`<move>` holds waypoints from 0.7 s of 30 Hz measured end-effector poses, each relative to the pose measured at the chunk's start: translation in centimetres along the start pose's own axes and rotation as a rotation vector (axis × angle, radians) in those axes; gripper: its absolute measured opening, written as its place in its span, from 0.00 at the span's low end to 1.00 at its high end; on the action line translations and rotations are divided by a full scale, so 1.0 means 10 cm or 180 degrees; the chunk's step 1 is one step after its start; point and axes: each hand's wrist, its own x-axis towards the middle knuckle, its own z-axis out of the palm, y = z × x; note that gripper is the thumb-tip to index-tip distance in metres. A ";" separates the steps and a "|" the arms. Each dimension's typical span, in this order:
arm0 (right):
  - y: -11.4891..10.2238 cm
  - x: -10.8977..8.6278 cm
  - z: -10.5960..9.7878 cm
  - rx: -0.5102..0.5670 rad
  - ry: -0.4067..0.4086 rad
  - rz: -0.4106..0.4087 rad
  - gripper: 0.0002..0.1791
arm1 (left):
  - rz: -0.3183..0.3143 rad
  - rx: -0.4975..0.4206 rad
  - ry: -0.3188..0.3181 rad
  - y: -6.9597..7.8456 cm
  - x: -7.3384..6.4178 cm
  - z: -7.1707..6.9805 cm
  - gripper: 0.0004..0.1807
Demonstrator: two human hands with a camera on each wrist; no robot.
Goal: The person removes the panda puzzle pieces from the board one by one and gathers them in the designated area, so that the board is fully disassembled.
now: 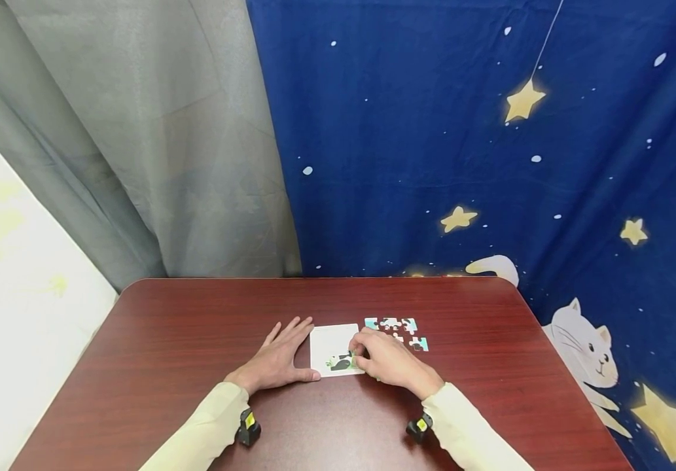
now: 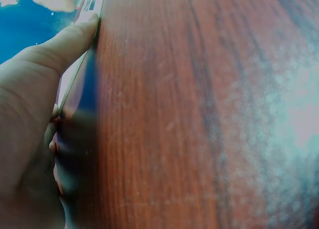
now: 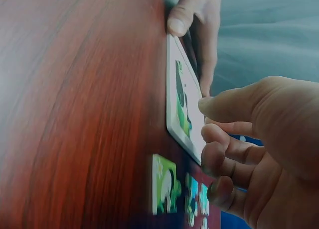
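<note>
A white square puzzle tray [image 1: 332, 341] lies flat on the table, with joined panda pieces [image 1: 340, 362] along its near side. My left hand [image 1: 275, 360] rests at the tray's left side, fingers spread, its thumb [image 2: 82, 32] on the near left corner. Over the tray's right side is my right hand [image 1: 387, 356], fingers bent and thumb tip [image 3: 205, 107] close to the fingers. I cannot tell whether a piece sits between them. Loose jigsaw pieces [image 1: 419, 343] lie to the right of the tray; one green piece [image 3: 164, 184] shows near the right hand.
The brown wooden table [image 1: 196, 314] reaches back to a grey curtain [image 1: 214, 163] and a blue star-print curtain [image 1: 402, 163]. A white surface [image 1: 14, 294] stands at the left. Dark wrist cameras [image 1: 248, 428] sit on both forearms.
</note>
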 end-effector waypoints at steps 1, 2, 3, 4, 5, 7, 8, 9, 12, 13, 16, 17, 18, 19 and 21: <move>-0.01 0.02 0.01 -0.0012 -0.0028 -0.0021 0.07 | 0.0000 -0.0009 0.0001 0.00 0.00 0.00 0.61; -0.03 0.04 0.03 -0.0036 -0.0054 -0.0045 0.07 | 0.0005 -0.0026 0.0006 0.00 0.00 0.00 0.61; -0.04 0.06 0.04 -0.0049 -0.0075 -0.0082 0.07 | 0.0007 -0.0028 0.0006 0.00 0.00 0.00 0.60; -0.05 0.07 0.05 -0.0059 -0.0099 -0.0107 0.08 | 0.0016 -0.0037 0.0016 0.00 0.00 0.00 0.60; -0.06 0.09 0.06 -0.0062 -0.0123 -0.0123 0.09 | 0.0010 -0.0024 0.0004 0.00 0.00 0.00 0.60; -0.09 0.12 0.09 -0.0096 -0.0177 -0.0131 0.10 | 0.0010 -0.0010 -0.0008 0.00 0.00 0.00 0.60; -0.09 0.13 0.10 -0.0111 -0.0201 -0.0129 0.10 | 0.0011 -0.0014 -0.0009 0.00 0.00 0.00 0.60; -0.10 0.15 0.11 -0.0120 -0.0221 -0.0123 0.10 | 0.0006 -0.0009 -0.0020 0.00 0.01 0.00 0.60; -0.11 0.18 0.13 -0.0160 -0.0258 -0.0090 0.10 | -0.0009 -0.0029 -0.0043 0.01 0.01 0.00 0.60; -0.12 0.19 0.14 -0.0163 -0.0264 -0.0089 0.09 | -0.0018 -0.0029 -0.0057 0.01 0.01 -0.01 0.60; -0.12 0.22 0.15 -0.0140 -0.0272 -0.0102 0.08 | -0.0016 -0.0042 -0.0066 0.00 0.02 0.00 0.60; -0.12 0.22 0.16 -0.0130 -0.0279 -0.0102 0.08 | -0.0012 -0.0041 -0.0066 0.00 0.02 0.00 0.60; -0.13 0.23 0.16 -0.0121 -0.0290 -0.0104 0.07 | -0.0008 -0.0045 -0.0069 0.00 0.02 0.00 0.60; -0.13 0.23 0.15 -0.0107 -0.0303 -0.0110 0.07 | -0.0003 -0.0046 -0.0067 0.00 0.02 0.00 0.60; -0.14 0.23 0.15 -0.0095 -0.0334 -0.0106 0.07 | -0.0001 -0.0045 -0.0069 0.00 0.01 -0.01 0.59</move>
